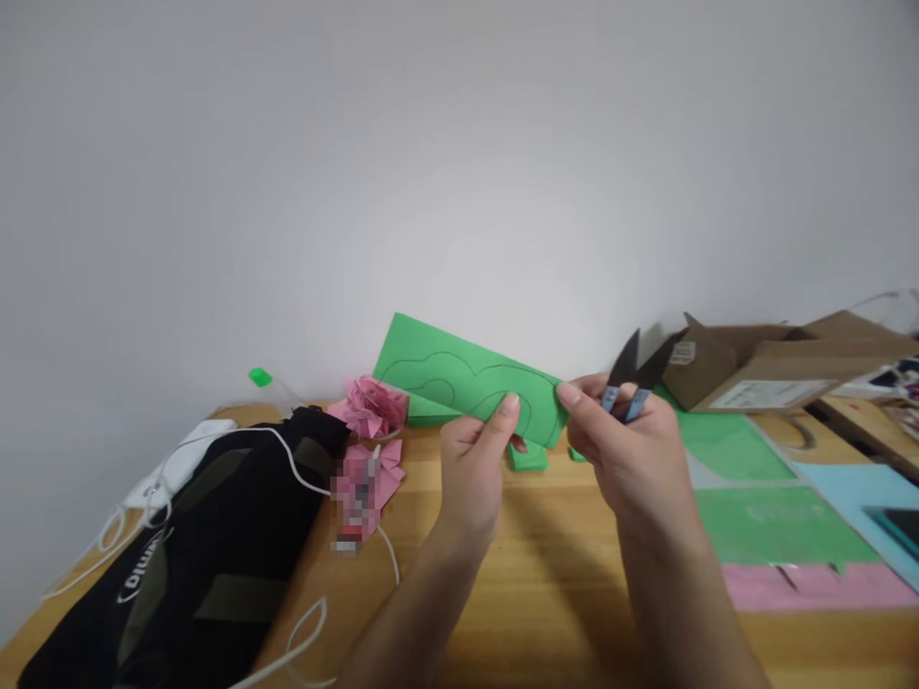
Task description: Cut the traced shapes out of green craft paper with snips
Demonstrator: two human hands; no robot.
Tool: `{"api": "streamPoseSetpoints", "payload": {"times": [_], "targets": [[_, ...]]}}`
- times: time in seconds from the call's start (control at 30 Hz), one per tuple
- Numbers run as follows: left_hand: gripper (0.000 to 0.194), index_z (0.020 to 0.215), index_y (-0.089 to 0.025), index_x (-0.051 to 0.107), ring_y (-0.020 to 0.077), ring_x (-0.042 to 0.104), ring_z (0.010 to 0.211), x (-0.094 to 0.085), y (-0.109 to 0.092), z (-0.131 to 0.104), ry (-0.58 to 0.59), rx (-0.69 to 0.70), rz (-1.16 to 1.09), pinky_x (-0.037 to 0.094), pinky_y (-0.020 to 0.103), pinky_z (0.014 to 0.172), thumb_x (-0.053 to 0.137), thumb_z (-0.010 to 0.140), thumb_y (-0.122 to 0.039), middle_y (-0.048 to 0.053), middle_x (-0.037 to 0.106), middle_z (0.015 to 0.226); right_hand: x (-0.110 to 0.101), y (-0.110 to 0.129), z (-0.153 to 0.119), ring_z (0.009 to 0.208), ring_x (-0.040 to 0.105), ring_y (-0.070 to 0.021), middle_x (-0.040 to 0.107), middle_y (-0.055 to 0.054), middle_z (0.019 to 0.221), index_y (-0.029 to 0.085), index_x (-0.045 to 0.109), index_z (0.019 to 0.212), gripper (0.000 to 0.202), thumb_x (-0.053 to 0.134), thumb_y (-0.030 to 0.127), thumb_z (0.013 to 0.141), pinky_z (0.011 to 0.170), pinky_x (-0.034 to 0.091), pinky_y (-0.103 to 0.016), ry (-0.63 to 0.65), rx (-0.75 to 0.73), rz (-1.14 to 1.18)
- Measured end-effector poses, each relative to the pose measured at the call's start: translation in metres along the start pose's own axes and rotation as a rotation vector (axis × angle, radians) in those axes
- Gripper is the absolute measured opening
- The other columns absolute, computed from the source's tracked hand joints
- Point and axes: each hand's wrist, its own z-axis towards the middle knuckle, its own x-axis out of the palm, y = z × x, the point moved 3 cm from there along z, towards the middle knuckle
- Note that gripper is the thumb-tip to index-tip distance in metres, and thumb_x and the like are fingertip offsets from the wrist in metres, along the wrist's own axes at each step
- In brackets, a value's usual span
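Note:
A strip of green paper (459, 368) with curved, cloud-like pencil lines is held up above the table. My left hand (480, 445) pinches its lower edge, thumb on the front. My right hand (624, 431) grips the right end of the strip between thumb and finger. The same hand also carries a pair of scissors (632, 378), dark blades spread and pointing up; their handles are hidden by the fingers. Below the strip, small green paper pieces (528, 457) lie on the wood.
Crumpled pink paper (369, 407) sits left of centre. A black bag (236, 536) and white cable (287, 450) cover the left side. At right are an open cardboard box (761, 364), green sheets (782, 526) and blue paper (862, 488). The wooden table (546, 574) meets a pale wall.

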Motion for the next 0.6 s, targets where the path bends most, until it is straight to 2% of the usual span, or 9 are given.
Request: {"api": "streamPoseSetpoints", "payload": {"times": [0.2, 0.27, 0.37, 0.47, 0.6], "targets": [[0.051, 0.046, -0.018, 0.06, 0.0123, 0.054, 0.049, -0.005, -0.005, 0.001, 0.117, 0.063, 0.143, 0.046, 0.028, 0.055, 0.072, 0.082, -0.053, 0.0, 0.057, 0.047, -0.007, -0.001, 0.003, 0.039, 0.029, -0.0057, 0.037, 0.009, 0.044, 0.018, 0.063, 0.061, 0.032, 0.087, 0.039, 0.066, 0.036, 0.022, -0.021, 0.039, 0.025, 0.028], [0.05, 0.049, -0.019, 0.063, 0.0142, 0.057, 0.052, -0.009, -0.01, 0.002, 0.117, 0.094, 0.168, 0.049, 0.029, 0.057, 0.069, 0.083, -0.055, 0.001, 0.059, 0.049, -0.008, 0.002, 0.004, 0.038, 0.025, -0.005, 0.035, 0.009, 0.043, 0.018, 0.062, 0.06, 0.034, 0.088, 0.039, 0.064, 0.035, 0.019, -0.021, 0.068, 0.044, 0.057], [0.052, 0.05, -0.02, 0.063, 0.0148, 0.06, 0.054, -0.016, -0.02, 0.004, 0.008, 0.142, 0.126, 0.053, 0.029, 0.059, 0.066, 0.085, -0.058, 0.001, 0.06, 0.049, -0.01, 0.007, 0.004, 0.038, 0.022, -0.0042, 0.032, 0.01, 0.043, 0.02, 0.06, 0.059, 0.035, 0.09, 0.037, 0.061, 0.034, 0.016, -0.02, 0.079, 0.065, 0.085], [0.048, 0.05, -0.018, 0.06, 0.0116, 0.057, 0.049, -0.018, -0.03, 0.006, -0.109, 0.188, 0.014, 0.048, 0.023, 0.047, 0.074, 0.079, -0.053, -0.001, 0.059, 0.05, -0.012, 0.01, 0.003, 0.038, 0.024, -0.0046, 0.033, 0.009, 0.044, 0.02, 0.061, 0.058, 0.034, 0.091, 0.037, 0.061, 0.036, 0.017, -0.021, 0.088, 0.056, 0.078], [0.038, 0.058, -0.017, 0.064, 0.0092, 0.055, 0.048, -0.014, -0.037, 0.004, -0.167, 0.256, -0.054, 0.047, 0.02, 0.043, 0.077, 0.079, -0.044, -0.002, 0.061, 0.056, -0.013, 0.01, 0.003, 0.038, 0.025, -0.0043, 0.034, 0.009, 0.043, 0.02, 0.063, 0.057, 0.033, 0.091, 0.036, 0.06, 0.035, 0.017, -0.021, 0.084, 0.039, 0.08]]}}
